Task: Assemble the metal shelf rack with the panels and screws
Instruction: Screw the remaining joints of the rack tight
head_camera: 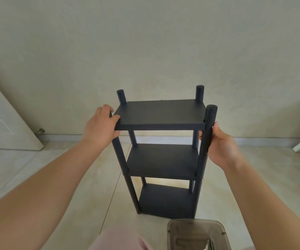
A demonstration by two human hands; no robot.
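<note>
A dark metal shelf rack [161, 114] stands upright on the floor in front of me, with three panels one above the other between four round posts. My left hand [101, 126] grips the near left corner of the top panel, thumb on the panel, hiding that post's top. My right hand [219, 147] grips the near right post [207, 130] just below the top panel. Small silver screws [202, 179] show at the middle panel's near corners.
A grey translucent plastic box [197, 235] sits at the bottom edge, close to the rack's foot. A white door [5, 120] leans open at the left with a floor stop [41, 131]. The plain wall is close behind the rack. Pale floor tiles lie all around.
</note>
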